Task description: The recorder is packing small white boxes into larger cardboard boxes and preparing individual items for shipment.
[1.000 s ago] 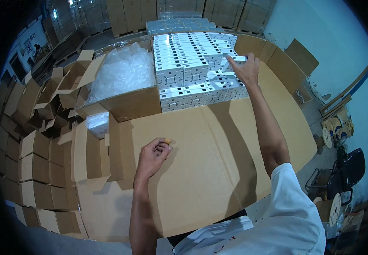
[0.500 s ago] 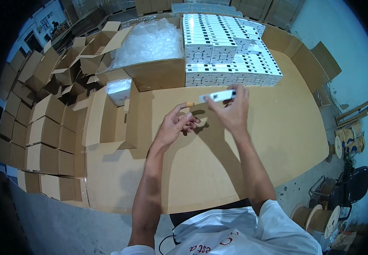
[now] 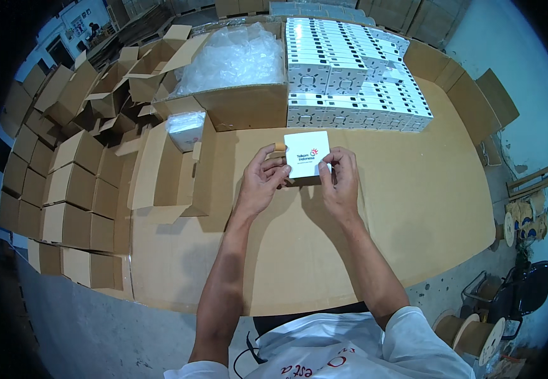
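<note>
Both my hands hold a flat white square box above the table, its printed face toward me. My left hand has it by the left edge, and an orange wrap covers the tip of one finger. On the opposite edge, the thumb and fingers of my right hand pinch the lower right corner. Beyond stand stacked rows of similar white boxes. To the left, an open cardboard carton holds several white items in clear wrapping at its far end.
A large carton full of clear plastic wrap sits at the back. Several open empty cartons are piled along the left side. Brown cardboard covers the table. A black chair and cable reels stand at the right.
My right hand has brought the white box left and toward me, turning it from edge-on to face-on. My left hand, earlier apart from it, now grips its left edge. The view has shifted slightly.
</note>
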Available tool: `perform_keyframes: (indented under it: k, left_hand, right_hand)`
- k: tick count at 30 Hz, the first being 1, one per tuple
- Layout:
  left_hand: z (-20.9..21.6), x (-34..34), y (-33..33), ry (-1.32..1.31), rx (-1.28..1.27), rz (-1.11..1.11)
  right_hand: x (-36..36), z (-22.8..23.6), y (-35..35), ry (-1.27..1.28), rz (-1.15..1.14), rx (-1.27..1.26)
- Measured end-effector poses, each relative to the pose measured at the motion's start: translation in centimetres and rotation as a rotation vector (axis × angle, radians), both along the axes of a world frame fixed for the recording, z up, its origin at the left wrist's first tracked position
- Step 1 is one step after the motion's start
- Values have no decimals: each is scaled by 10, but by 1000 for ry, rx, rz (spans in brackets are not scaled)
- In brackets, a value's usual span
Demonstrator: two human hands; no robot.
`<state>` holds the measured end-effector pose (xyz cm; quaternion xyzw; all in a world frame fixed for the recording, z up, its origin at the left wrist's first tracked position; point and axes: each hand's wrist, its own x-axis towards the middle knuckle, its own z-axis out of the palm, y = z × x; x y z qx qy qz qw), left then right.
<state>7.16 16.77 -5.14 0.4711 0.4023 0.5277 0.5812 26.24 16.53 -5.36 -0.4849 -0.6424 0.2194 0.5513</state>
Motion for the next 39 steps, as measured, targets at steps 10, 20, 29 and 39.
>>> perform_keyframes:
  k: [10,20,29,39]
  left_hand:
    - [-9,-4,9,166,128,83]
    - [-11,-10,4,501,198,133]
    - [-6,-15,2,540,223,143]
    - [66,-6,-1,489,323,409]
  right_hand:
    - [5,-11,17,171,140,-108]
    - [1,-8,11,10,115,-148]
    - [-1,-17,14,13,130,-193]
    - [16,19,8,13,156,-270]
